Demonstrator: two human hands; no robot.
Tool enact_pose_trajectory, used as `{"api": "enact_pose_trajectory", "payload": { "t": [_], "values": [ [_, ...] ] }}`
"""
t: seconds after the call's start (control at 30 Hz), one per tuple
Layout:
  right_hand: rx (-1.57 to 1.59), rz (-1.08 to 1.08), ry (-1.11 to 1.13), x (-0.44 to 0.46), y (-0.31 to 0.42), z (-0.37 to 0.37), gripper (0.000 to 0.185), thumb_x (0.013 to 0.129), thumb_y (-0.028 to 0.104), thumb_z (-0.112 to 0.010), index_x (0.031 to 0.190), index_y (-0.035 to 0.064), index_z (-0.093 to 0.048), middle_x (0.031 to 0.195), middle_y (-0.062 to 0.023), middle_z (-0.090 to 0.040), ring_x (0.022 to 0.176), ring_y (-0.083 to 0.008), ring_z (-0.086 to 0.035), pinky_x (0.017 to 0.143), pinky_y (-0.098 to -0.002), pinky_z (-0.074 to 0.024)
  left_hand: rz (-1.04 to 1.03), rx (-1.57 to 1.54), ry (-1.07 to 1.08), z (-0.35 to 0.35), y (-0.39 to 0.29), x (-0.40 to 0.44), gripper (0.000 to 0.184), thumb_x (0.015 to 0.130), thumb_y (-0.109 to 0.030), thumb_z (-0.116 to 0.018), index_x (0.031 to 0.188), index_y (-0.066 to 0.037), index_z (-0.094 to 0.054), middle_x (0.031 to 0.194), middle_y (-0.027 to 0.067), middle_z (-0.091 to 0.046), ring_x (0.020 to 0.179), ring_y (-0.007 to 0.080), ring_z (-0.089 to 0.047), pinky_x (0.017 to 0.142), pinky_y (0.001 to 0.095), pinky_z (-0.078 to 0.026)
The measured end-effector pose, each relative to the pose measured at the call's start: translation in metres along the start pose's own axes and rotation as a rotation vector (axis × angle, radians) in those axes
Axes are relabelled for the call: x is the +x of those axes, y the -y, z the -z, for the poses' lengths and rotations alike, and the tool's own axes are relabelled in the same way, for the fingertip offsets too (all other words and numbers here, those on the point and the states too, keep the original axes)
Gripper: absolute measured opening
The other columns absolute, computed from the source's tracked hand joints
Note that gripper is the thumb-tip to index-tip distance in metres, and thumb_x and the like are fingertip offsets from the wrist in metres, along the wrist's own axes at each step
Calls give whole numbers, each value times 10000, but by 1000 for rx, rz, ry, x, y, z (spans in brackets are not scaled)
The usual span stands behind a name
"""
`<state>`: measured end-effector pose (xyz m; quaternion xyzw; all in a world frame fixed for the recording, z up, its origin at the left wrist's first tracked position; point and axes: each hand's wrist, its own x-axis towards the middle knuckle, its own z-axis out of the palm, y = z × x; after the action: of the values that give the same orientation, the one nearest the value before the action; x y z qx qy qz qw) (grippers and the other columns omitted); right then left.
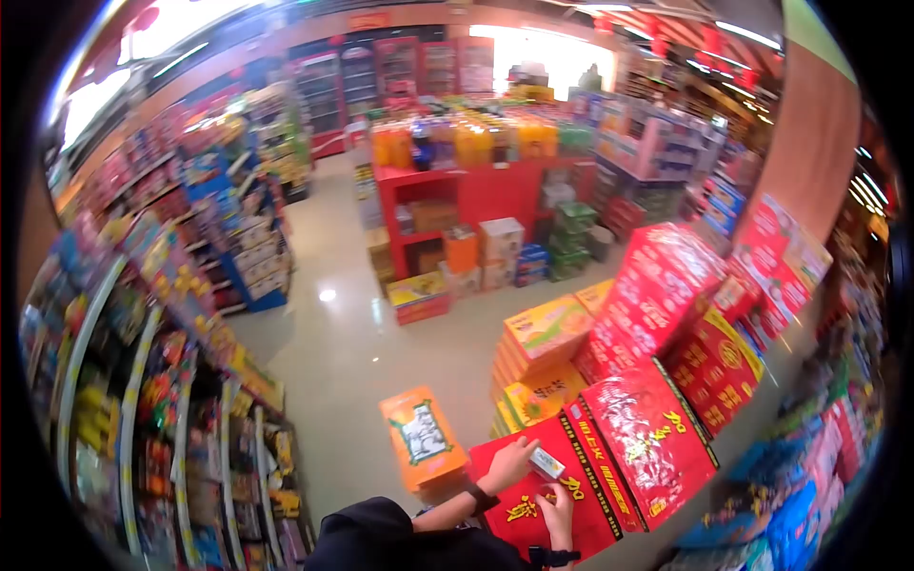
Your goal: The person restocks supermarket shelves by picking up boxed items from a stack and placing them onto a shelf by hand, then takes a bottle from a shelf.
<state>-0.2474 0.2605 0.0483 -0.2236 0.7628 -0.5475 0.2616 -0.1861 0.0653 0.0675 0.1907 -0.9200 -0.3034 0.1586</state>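
Over a red carton (595,528) with yellow characters, my left hand (509,463) has its fingers closed on a small white box (546,462). My right hand (556,509) is just below and to the right of the box, its fingers curled near the carton's top. Whether it holds anything is too small to make out. A dark band is on each wrist. Beside my left forearm stands an orange carton (422,438) with a green and white label.
Red cartons (647,443) and yellow cartons (547,333) are stacked ahead and right. Shelves of goods (143,419) line the left. A red display counter (495,205) with bottles stands beyond the shiny floor (333,333). Bagged goods (800,504) lie at the lower right.
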Motion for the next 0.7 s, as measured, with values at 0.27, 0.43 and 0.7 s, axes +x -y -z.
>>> {"api": "enact_pose_trajectory", "payload": {
  "t": [0.27,0.43,0.7],
  "values": [
    [10,20,244,-70,-51,25,231,887,62,-726,1087,-30,-657,1106,-91,-635,836,-168,-691,644,-291,-593,230,-51,-181,-7,-44,-169,492,863,-282,-800,1273,-101,-599,1072,91,-637,914,304,-702,741,420,-578],
    [50,167,390,-121,-51,-7,188,856,5,-697,1037,-34,-663,1272,-126,-573,866,-221,-688,659,-300,-602,434,-235,-530,-12,-71,-262,441,866,-219,-800,1248,-93,-619,1008,111,-657,830,318,-683,741,428,-548],
    [123,-330,871,-193,-111,-69,158,951,24,-632,1108,30,-645,937,-85,-681,692,-179,-702,536,-272,-559,824,-255,-644,-54,-65,-413,465,835,-186,-782,1252,-86,-603,1010,150,-698,900,325,-691,773,427,-545]
  ]
}}
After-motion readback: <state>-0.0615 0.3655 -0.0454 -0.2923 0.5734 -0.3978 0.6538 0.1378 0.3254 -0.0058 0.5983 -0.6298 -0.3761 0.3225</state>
